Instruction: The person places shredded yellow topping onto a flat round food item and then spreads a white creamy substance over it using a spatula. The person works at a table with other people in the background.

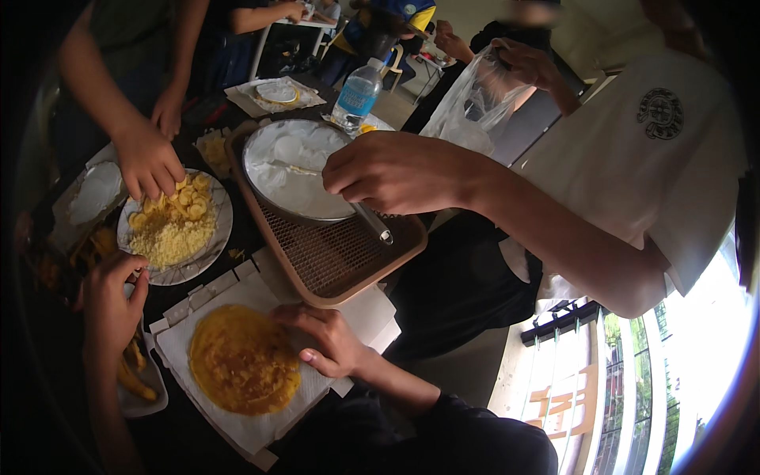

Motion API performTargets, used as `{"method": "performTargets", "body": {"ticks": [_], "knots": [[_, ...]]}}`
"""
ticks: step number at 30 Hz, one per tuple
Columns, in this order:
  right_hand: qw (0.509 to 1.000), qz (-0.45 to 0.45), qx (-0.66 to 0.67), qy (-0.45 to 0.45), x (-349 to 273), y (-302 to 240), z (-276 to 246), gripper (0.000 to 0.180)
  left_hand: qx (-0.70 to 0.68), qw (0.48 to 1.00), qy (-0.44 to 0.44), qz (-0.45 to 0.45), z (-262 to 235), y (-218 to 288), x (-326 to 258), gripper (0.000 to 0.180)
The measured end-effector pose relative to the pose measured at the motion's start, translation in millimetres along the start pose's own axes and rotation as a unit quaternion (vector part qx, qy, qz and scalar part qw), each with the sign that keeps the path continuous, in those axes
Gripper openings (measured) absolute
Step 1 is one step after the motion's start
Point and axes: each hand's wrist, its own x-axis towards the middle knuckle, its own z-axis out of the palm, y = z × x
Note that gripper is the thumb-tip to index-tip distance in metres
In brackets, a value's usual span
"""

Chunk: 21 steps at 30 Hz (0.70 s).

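Pancake (241,364): one, thin, round, browned, flat on white paper (178,344) between both hands. Right hand (326,339): fingers loosely bent at its edge, ungripped. Left hand (112,297): fingers curled near one marbled plate (225,229); grip indeterminable. Beyond: one perforated brown tray (326,269), one clear plastic bottle (362,83).

Shows, at left, the left forearm (105,388), set steeply upright from the lower edge and partly in shadow; above it, the left hand (113,297) with fingers bent, thumb and index tips close together, pointing rightward. Shows, at lower centre, the right forearm (396,381), slanted up and leftward, bare near the wrist, covered farther back; at its end, the right hand (326,339), palm down, fingers lightly bent, thumb apart.
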Motion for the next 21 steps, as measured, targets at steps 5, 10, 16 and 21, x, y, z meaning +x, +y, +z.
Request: {"method": "performTargets", "body": {"ticks": [5, 10, 16, 21], "knots": [[1.000, 0.013, -0.003, -0.007, 0.4, -0.4, -0.6, 0.072, 0.020, 0.999, 0.006, 0.032, -1.3, 0.8, 0.3, 0.012], [1.000, 0.018, -0.007, -0.008, 0.3, 0.0, -0.2, 0.073, 0.000, 1.000, -0.010, -0.017, -2.5, 5.5, 0.5, 0.012], [1.000, 0.018, -0.015, -0.012, -0.3, -0.9, -1.3, 0.073, 0.008, 1.000, -0.005, 0.010, -2.9, 6.6, 1.9, 0.011], [1.000, 0.022, -0.011, -0.012, -1.1, -1.2, -0.7, 0.072, 0.001, 1.000, -0.012, -0.008, -1.4, 4.7, 0.4, 0.012]]}}
